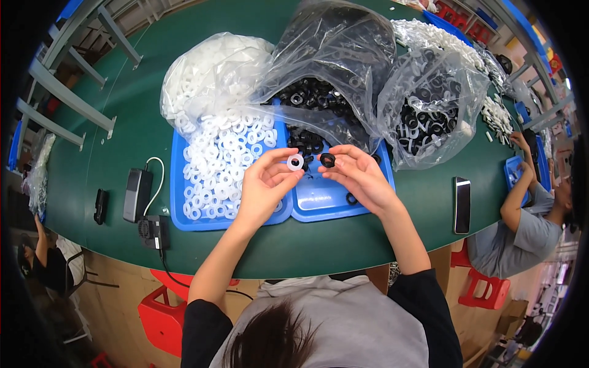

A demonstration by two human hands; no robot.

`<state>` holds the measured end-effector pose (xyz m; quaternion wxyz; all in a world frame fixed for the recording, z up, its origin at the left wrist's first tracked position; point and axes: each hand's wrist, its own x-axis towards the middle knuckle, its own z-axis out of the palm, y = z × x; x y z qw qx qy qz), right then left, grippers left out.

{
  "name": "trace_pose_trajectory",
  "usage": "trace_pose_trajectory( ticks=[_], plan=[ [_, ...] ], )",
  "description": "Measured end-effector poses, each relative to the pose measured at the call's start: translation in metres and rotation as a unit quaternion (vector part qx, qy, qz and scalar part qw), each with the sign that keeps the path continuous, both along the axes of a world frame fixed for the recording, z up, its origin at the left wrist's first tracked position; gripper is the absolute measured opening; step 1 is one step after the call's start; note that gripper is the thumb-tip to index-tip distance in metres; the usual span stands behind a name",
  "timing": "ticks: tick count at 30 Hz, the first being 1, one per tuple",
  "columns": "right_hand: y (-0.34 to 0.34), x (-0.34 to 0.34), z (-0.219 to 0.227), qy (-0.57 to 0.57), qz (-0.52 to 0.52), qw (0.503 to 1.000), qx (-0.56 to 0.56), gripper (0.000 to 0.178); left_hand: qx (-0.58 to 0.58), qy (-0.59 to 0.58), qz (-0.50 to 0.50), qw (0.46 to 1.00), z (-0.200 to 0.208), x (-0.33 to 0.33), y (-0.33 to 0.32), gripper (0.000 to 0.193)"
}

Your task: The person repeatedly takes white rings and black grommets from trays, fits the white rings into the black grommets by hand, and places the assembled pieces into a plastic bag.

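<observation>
Between the thumb and fingers of my left hand [262, 184] is a white ring [295, 162] with something dark showing in its hole. My right hand [362, 181] pinches a black ring [327, 161] a short way to the right of it. Both hands are held above two blue trays. Many loose white rings fill the left tray [176, 184]. The right tray [319, 201] has black rings [307, 140] heaped toward its far end, with its near part mostly bare. The two rings in my hands are apart.
Behind the trays lie clear bags of white rings [208, 73], black pieces [334, 49] and mixed black and white rings [432, 116]. A phone [462, 205] lies right; a power bank [138, 195] and small black device [153, 231] lie left. Another person [521, 227] sits at far right.
</observation>
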<state>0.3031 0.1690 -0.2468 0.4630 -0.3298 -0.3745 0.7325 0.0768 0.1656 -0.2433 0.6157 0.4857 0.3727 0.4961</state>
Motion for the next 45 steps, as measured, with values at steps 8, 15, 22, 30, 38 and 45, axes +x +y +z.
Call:
trace_pose_trajectory(
  ticks=[8,15,22,30,38,45],
  plan=[
    [-0.006,-0.008,-0.001,-0.033,0.010,0.998,0.057,0.035,-0.008,0.050,0.022,0.998,-0.001,0.002,-0.003,0.032],
    [-0.007,-0.014,-0.004,-0.057,-0.006,0.995,0.084,0.035,-0.031,0.063,-0.069,0.995,-0.002,0.003,-0.006,0.026],
    [-0.009,-0.017,-0.007,-0.288,-0.081,0.910,0.288,0.037,-0.021,-0.011,-0.096,0.995,-0.009,0.005,-0.007,0.027],
    [-0.015,-0.030,-0.011,-0.440,-0.153,0.760,0.453,0.034,-0.132,-0.049,-0.096,0.985,-0.006,0.009,-0.009,0.032],
    [-0.020,-0.038,-0.016,-0.456,-0.182,0.709,0.506,0.033,-0.131,-0.054,-0.070,0.987,-0.016,0.015,-0.013,0.031],
    [-0.022,-0.041,-0.016,-0.472,-0.200,0.681,0.523,0.034,-0.128,-0.017,-0.048,0.990,-0.016,0.016,-0.016,0.028]
  ],
)
